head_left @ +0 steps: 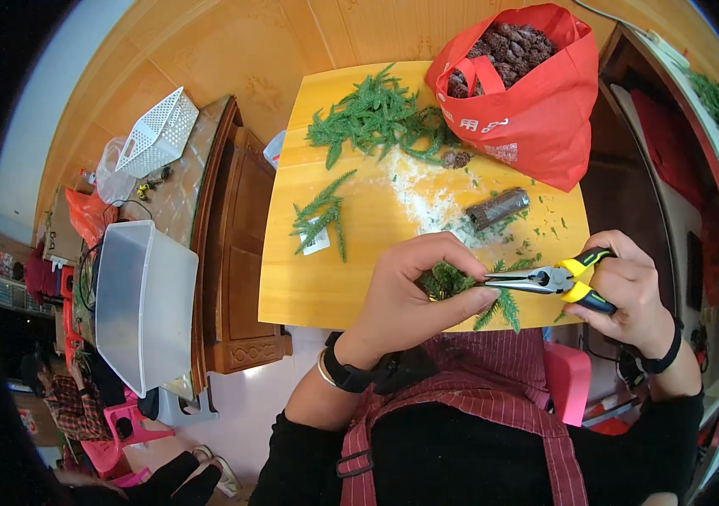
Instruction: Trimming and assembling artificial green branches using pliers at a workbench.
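Pinching green, needle-leaved sprig [444, 281] in left grip [395, 297], above yellow wooden tabletop [296, 291] at six o'clock; clasping black-and-yellow steel pliers [555, 280] in right grip [635, 291]. Likely light, springy, shed-prone; best held by stem.

Looked like a home-style room doing duty as a small craft workshop. Workshop signs: yellow table [292, 291] strewn with green sprigs [364, 118], red bag [537, 139] full of brown cones [511, 55], pliers [555, 279], striped apron [564, 460]. Home signs: carved wooden cabinet [241, 270], wood-look wall [233, 42]. Couldn't tell house from shop.
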Motion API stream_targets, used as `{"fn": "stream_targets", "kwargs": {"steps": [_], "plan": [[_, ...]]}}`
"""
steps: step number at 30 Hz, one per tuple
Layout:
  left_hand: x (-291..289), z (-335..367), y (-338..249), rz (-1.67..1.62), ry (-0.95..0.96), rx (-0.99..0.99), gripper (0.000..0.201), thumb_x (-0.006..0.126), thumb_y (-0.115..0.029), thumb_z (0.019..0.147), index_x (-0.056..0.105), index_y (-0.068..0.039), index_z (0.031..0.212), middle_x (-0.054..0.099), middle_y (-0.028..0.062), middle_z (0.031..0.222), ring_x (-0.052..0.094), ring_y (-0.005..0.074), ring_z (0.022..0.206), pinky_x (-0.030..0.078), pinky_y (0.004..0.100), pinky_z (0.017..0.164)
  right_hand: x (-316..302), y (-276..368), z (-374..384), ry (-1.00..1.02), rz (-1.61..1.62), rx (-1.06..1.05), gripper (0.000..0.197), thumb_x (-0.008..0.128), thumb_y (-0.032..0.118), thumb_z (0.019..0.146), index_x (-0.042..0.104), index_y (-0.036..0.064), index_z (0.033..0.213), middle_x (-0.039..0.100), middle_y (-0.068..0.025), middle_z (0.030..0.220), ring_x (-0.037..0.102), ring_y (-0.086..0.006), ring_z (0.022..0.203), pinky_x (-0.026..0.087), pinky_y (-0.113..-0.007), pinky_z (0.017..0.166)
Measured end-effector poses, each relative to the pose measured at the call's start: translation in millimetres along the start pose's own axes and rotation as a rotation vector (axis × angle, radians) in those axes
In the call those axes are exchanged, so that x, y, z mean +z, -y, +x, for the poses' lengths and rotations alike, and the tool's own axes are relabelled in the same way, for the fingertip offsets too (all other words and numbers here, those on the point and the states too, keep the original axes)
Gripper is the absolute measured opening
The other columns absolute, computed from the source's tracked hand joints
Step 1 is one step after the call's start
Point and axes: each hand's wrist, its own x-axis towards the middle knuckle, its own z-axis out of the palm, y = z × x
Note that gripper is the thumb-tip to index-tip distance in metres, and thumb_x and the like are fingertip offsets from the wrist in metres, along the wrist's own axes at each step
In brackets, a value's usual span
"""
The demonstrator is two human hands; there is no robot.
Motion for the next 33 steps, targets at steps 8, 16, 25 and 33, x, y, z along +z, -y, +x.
{"fn": "stream_targets", "kwargs": {"steps": [8, 16, 25, 33], "plan": [[0.9, 0.3, 2.3, -0.020, 0.043, 0.011, 0.009, 0.067, 0.005, 0.069, 0.061, 0.000, 0.075, 0.058, 0.0089, 0.075, 0.056, 0.0134, 0.066, 0.045, 0.0237, 0.058, 3.2, -3.5, -5.4, -0.008, 0.021, -0.018, 0.030, 0.076, 0.023, 0.061, 0.054, 0.0029, 0.062, 0.053, -0.0092, 0.058, 0.056, -0.0291, 0.068, 0.047, -0.035, 0.060], [4.0, -1.6, 2.7, -0.011, 0.021, -0.025, 0.009, 0.066, 0.005, 0.070, 0.061, 0.000, 0.075, 0.059, 0.0090, 0.076, 0.057, 0.0142, 0.068, 0.045, 0.0240, 0.060, 3.5, -5.3, -13.2, 0.073, 0.107, 0.063, 0.036, 0.073, 0.030, 0.064, 0.051, 0.0028, 0.060, 0.052, -0.0097, 0.057, 0.056, -0.0312, 0.067, 0.046, -0.036, 0.062], [2.5, -1.4, 1.4, 0.110, 0.051, 0.040, 0.015, 0.070, 0.006, 0.066, 0.061, 0.000, 0.077, 0.061, 0.0083, 0.077, 0.058, 0.0143, 0.072, 0.045, 0.0247, 0.065, 7.1, -9.8, -11.7, 0.050, -0.006, 0.024, 0.035, 0.071, 0.034, 0.065, 0.055, 0.0030, 0.066, 0.058, -0.0091, 0.072, 0.054, -0.0327, 0.090, 0.043, -0.040, 0.072], [2.5, -1.2, -0.2, 0.111, 0.054, 0.007, 0.015, 0.070, 0.005, 0.066, 0.062, 0.000, 0.077, 0.062, 0.0087, 0.078, 0.058, 0.0147, 0.073, 0.045, 0.0246, 0.066, 9.6, -11.2, -11.6, 0.031, 0.029, 0.020, 0.032, 0.073, 0.029, 0.062, 0.054, 0.0026, 0.063, 0.056, -0.0091, 0.065, 0.056, -0.0303, 0.078, 0.045, -0.036, 0.066]]}}
